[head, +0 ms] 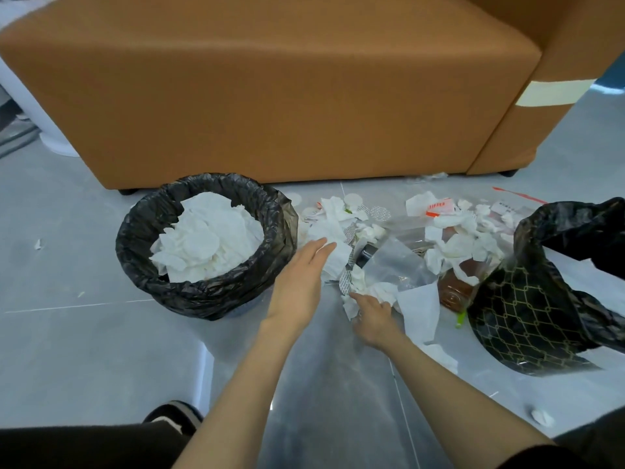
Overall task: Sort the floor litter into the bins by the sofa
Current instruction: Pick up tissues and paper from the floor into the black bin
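Observation:
A round bin (206, 296) lined with a black bag stands left of centre, filled with white tissues (206, 242). A heap of litter (399, 252) lies on the floor before the sofa: crumpled tissues, clear plastic bags (394, 262), round foil seals and a brown bottle (456, 289). My left hand (301, 282) hovers with straight fingers between the bin and the heap, fingertips at a flat tissue (333, 255). My right hand (373, 318) reaches into the heap's near edge, its fingers pinching a crumpled tissue (353, 304). A second bin (527, 319) with a patterned black bag stands at the right.
The orange-brown sofa (270, 89) fills the back. Small paper scraps lie on the grey floor at the far left (38, 244) and near right (541, 418). My shoe (172, 416) and dark trouser legs are at the bottom edge.

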`<control>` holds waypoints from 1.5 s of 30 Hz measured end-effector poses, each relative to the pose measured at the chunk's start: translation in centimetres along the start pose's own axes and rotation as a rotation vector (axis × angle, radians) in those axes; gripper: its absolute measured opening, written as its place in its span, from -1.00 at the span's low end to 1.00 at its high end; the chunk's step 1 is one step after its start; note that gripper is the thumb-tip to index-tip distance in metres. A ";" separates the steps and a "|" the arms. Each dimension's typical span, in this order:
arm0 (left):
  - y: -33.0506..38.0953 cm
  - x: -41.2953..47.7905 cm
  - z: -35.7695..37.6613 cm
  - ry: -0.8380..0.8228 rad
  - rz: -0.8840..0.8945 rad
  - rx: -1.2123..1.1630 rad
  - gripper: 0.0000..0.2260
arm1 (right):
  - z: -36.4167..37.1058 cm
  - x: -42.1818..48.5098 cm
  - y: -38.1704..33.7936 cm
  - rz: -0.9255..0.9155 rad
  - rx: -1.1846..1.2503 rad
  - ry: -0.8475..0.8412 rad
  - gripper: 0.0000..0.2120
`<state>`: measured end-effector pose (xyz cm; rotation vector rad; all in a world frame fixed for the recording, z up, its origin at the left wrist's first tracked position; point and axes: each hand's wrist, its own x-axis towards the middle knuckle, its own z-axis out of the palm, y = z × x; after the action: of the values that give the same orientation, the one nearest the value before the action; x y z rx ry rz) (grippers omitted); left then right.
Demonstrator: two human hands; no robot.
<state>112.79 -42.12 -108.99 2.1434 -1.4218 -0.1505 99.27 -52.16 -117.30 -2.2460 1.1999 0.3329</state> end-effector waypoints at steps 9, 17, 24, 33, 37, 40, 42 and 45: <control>-1.9 2.0 3.7 -0.243 -0.131 0.080 -0.45 | 1.4 -0.6 0.9 -0.009 -0.179 -0.063 -0.59; -2.7 6.1 5.6 -0.410 -0.168 0.219 -0.42 | 0.0 -2.3 2.0 0.009 -0.116 0.006 -0.64; -3.5 5.6 7.8 -0.533 -0.204 0.290 -0.37 | 0.6 -2.5 1.3 -0.225 -0.013 0.014 -0.40; -4.1 1.2 9.2 -0.441 -0.214 0.257 -0.66 | 4.5 -1.9 1.2 -0.195 -0.021 -0.095 -0.76; -3.4 0.9 7.9 -0.301 -0.224 0.088 -0.77 | 4.8 -1.8 1.8 -0.120 0.144 -0.034 -0.83; -2.3 1.4 6.2 -0.179 -0.222 -0.033 -0.82 | 3.5 -2.3 1.9 0.026 0.469 0.062 -0.76; -1.0 2.1 4.9 -0.102 -0.213 -0.108 -0.82 | 2.4 -2.5 1.9 0.136 0.705 0.132 -0.71; 0.9 3.0 2.6 -0.016 -0.206 -0.246 -0.84 | -0.5 -2.9 0.9 0.200 0.967 0.195 -0.75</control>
<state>112.33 -46.00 -110.11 2.0803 -1.1239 -0.3993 96.87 -50.87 -115.93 -1.3365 1.3004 -0.3507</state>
